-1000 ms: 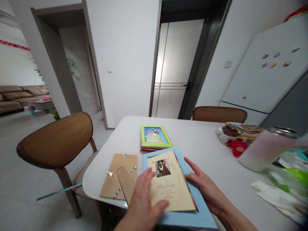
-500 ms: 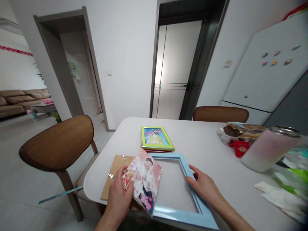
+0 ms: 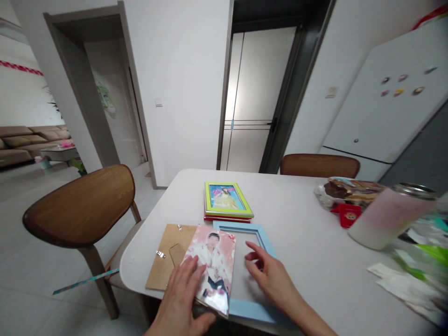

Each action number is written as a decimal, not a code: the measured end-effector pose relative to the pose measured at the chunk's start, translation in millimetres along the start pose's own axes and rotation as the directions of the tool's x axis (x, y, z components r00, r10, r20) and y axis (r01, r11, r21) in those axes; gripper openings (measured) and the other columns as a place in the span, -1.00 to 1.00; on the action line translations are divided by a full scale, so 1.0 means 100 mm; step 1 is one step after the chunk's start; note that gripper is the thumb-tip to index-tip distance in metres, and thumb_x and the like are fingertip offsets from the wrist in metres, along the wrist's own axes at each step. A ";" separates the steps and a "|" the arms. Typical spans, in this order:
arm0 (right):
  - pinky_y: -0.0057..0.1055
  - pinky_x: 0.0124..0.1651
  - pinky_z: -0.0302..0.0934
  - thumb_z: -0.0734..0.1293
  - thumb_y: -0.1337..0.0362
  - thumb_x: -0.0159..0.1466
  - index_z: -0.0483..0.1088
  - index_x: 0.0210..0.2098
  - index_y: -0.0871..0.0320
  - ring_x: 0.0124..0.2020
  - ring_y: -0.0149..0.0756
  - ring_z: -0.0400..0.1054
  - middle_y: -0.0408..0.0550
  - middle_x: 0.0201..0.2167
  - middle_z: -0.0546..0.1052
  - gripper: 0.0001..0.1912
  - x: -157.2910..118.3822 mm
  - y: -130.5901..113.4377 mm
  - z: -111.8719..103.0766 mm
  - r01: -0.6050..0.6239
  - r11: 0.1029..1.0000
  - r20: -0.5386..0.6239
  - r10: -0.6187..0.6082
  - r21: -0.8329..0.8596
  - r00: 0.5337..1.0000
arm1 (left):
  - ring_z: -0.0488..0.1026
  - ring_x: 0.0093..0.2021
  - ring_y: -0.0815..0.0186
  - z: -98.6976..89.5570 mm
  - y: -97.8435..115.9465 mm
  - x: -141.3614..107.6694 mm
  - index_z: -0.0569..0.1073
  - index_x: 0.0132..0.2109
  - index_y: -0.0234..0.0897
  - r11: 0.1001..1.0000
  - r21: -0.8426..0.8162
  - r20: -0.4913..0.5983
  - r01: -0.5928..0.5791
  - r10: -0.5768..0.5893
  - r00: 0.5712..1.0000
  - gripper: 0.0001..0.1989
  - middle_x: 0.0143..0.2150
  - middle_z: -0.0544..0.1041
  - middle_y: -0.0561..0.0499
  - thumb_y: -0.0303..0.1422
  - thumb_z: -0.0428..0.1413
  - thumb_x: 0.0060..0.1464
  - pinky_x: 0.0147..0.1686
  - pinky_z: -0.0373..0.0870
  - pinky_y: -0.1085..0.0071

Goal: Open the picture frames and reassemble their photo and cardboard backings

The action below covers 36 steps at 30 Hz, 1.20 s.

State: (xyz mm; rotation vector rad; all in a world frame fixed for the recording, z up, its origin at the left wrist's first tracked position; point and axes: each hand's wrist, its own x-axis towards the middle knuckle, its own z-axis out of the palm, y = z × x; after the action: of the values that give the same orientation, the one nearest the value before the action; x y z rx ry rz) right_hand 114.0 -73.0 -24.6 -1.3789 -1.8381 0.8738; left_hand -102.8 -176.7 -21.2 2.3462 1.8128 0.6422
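A photo print with a pink floral background lies partly over the brown backing board and the left side of a light blue picture frame. My left hand rests on the photo's left part, fingers stretched out flat. Over the blue frame's opening hovers my right hand, fingers bent and apart, holding nothing. Metal clips show on the board's left and top edges. Behind the blue frame, a lime-green picture frame with a picture inside sits on top of a red one.
The white table carries a pink-and-white tumbler, a food package, a red packet and crumpled tissues on the right. Wooden chairs stand at the left and the far side.
My left hand has let go of its grip on the photo and now lies flat on it; the photo has come down flatter. My right hand has left the blue frame's right edge and moved left.
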 end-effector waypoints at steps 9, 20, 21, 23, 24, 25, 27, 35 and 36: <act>-0.41 -0.22 0.21 0.30 0.30 -0.02 -0.04 0.08 0.15 -0.34 -0.39 0.36 -0.05 -0.22 0.43 -0.30 -0.02 -0.71 0.35 -0.077 0.587 0.076 0.027 0.806 0.997 | -0.04 0.18 0.12 0.13 0.19 0.18 0.06 0.15 -0.25 0.972 -0.170 -0.166 -0.164 0.136 0.977 -0.37 0.20 0.06 -0.12 -0.58 -0.08 -0.14 0.08 0.01 0.05; -0.37 -0.37 0.25 0.18 0.09 0.09 0.08 0.06 0.19 -0.30 -0.22 0.38 0.07 -0.22 0.46 -0.42 -0.06 -0.55 0.24 -0.271 0.588 0.157 0.238 0.762 0.958 | 0.26 0.04 0.19 -0.03 0.62 0.47 0.16 0.08 -0.33 0.129 -0.990 -0.115 -0.047 -0.592 0.798 -0.55 -0.01 0.38 -0.14 -0.19 -0.11 0.09 0.03 0.17 0.26; -0.37 -0.42 0.25 0.14 0.12 0.11 0.07 0.06 0.16 -0.33 -0.21 0.38 0.05 -0.24 0.47 -0.46 -0.05 -0.51 0.16 -0.250 0.600 0.151 0.212 0.760 0.966 | 0.26 0.03 0.19 0.02 0.65 0.48 0.11 0.10 -0.35 0.061 -0.997 -0.065 -0.038 -0.565 0.822 -0.52 0.00 0.37 -0.16 -0.18 -0.10 0.08 0.01 0.19 0.27; -0.39 -0.48 0.24 0.10 0.19 0.12 0.06 0.07 0.14 -0.38 -0.22 0.40 0.01 -0.28 0.50 -0.49 0.00 -0.41 -0.01 -0.220 0.664 0.120 0.194 0.715 0.974 | 0.22 0.06 0.20 0.10 0.66 0.48 0.02 0.13 -0.37 0.073 -0.997 -0.036 0.001 -0.513 0.858 -0.46 0.06 0.29 -0.20 -0.21 -0.08 0.06 0.01 0.19 0.29; -0.40 -0.51 0.24 0.09 0.22 0.11 0.04 0.08 0.14 -0.41 -0.23 0.41 0.00 -0.32 0.51 -0.48 0.02 -0.36 -0.11 -0.234 0.706 0.120 0.209 0.669 0.971 | 0.19 0.08 0.20 0.14 0.64 0.47 0.00 0.13 -0.39 0.141 -0.990 -0.042 0.032 -0.492 0.870 -0.45 0.10 0.24 -0.22 -0.24 -0.07 0.04 0.03 0.17 0.29; -0.40 -0.53 0.23 0.08 0.26 0.11 0.02 0.10 0.16 -0.45 -0.23 0.41 -0.01 -0.36 0.52 -0.46 0.05 -0.30 -0.19 -0.261 0.747 0.132 0.230 0.611 0.964 | 0.17 0.10 0.20 0.16 0.61 0.46 0.01 0.13 -0.40 0.231 -0.970 -0.042 0.076 -0.468 0.883 -0.45 0.12 0.20 -0.23 -0.26 -0.05 0.03 0.04 0.15 0.28; -0.40 -0.55 0.23 0.07 0.31 0.09 -0.05 0.13 0.21 -0.51 -0.25 0.41 -0.02 -0.43 0.52 -0.42 0.10 -0.16 -0.31 -0.308 0.815 0.145 0.272 0.490 0.951 | 0.14 0.11 0.18 0.21 0.54 0.42 0.08 0.10 -0.41 0.444 -0.878 -0.018 0.180 -0.407 0.913 -0.48 0.13 0.18 -0.23 -0.34 -0.03 -0.02 0.07 0.09 0.23; -0.37 -0.43 0.25 0.09 0.25 0.10 -0.02 0.10 0.28 -0.47 -0.27 0.40 0.00 -0.38 0.51 -0.42 0.22 0.17 -0.24 -0.210 0.970 -0.044 0.217 0.122 0.975 | 0.05 0.15 0.11 0.34 0.51 0.32 0.21 0.03 -0.48 0.899 -0.435 0.044 0.056 -0.041 0.998 -0.48 0.15 0.13 -0.29 -0.52 0.00 -0.18 0.09 0.05 0.14; -0.36 -0.34 0.24 0.10 0.24 0.09 0.06 0.07 0.29 -0.39 -0.25 0.39 0.03 -0.33 0.50 -0.45 0.23 0.16 -0.23 -0.173 0.985 -0.093 0.172 0.000 0.981 | 0.04 0.15 0.11 0.34 0.52 0.32 0.22 0.02 -0.47 0.919 -0.392 0.060 0.048 -0.026 0.998 -0.49 0.15 0.12 -0.29 -0.52 0.00 -0.17 0.09 0.05 0.13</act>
State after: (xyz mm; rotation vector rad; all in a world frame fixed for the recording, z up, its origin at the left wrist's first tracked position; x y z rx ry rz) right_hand 136.6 -44.8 -22.6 -1.5761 -1.6730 0.8743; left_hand -36.7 -155.3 -26.6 2.0373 1.5282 0.8408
